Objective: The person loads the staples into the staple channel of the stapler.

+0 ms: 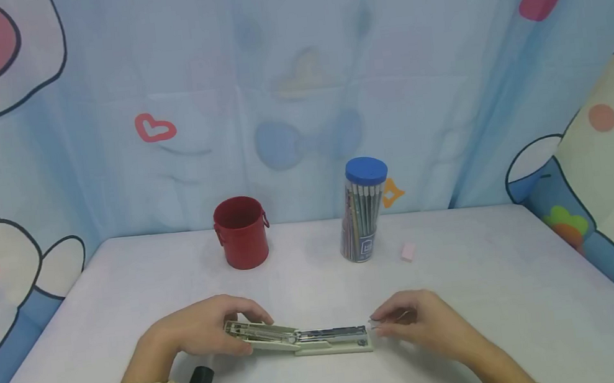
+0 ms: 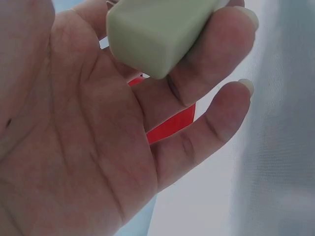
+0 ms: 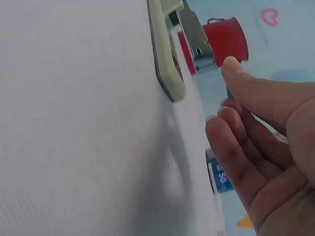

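Observation:
A pale green stapler [image 1: 332, 342] lies opened out, its metal staple channel showing in the head view. My left hand [image 1: 209, 326] grips its raised top arm between thumb and fingers; in the left wrist view the rounded end of that arm [image 2: 147, 37] sits against the fingers. At the stapler's right end, my right hand [image 1: 413, 324] pinches a small thin metal piece [image 1: 374, 321], mostly hidden by the fingertips. The right wrist view shows the thumb and fingers just off the tip of the metal channel [image 3: 194, 37], above the stapler base [image 3: 167, 64].
Behind the stapler stand a red bucket [image 1: 245, 241] and a clear tub of pencils [image 1: 363, 217] with a blue lid. A small pink eraser [image 1: 408, 251] lies right of the tub. A patterned blue curtain [image 1: 296, 93] hangs along the white table's [image 1: 305, 279] back edge.

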Action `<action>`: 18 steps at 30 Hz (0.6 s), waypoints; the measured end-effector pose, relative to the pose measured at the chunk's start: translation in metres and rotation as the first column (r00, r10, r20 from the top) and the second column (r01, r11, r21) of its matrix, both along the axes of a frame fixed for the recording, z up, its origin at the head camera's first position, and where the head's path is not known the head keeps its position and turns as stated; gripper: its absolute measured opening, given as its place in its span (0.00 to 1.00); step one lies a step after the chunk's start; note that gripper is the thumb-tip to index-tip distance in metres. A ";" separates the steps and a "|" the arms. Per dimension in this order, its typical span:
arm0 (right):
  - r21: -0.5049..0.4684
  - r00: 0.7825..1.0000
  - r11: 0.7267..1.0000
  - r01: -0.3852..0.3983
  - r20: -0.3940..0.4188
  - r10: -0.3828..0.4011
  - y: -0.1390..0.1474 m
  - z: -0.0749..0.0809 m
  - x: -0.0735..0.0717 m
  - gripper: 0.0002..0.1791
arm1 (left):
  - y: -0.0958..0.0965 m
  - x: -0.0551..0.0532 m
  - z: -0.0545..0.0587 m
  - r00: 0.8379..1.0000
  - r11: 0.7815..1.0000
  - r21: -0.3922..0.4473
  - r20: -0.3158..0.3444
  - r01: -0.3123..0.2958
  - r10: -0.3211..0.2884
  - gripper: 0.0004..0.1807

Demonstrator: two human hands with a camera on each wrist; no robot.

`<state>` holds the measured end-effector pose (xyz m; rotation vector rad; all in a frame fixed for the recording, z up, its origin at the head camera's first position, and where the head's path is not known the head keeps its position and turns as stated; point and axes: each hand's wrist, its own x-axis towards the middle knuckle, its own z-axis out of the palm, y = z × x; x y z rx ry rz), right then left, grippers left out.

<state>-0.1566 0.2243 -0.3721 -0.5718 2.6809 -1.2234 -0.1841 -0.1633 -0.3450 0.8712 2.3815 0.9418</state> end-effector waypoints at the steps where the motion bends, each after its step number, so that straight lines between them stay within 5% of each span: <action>1: -0.012 1.000 1.000 -0.006 -0.001 0.006 -0.002 0.000 0.001 0.10 | 0.000 0.000 0.000 1.000 1.000 0.001 0.001 -0.002 0.002 0.22; 8: -0.086 0.996 0.995 -0.052 -0.080 0.045 -0.014 -0.005 0.006 0.08 | 0.001 0.000 0.000 1.000 1.000 0.004 0.008 -0.006 0.006 0.22; 18: -0.050 0.994 0.998 -0.047 -0.100 0.042 -0.022 -0.007 0.008 0.09 | 0.001 -0.001 -0.001 1.000 1.000 0.001 0.002 -0.007 0.007 0.23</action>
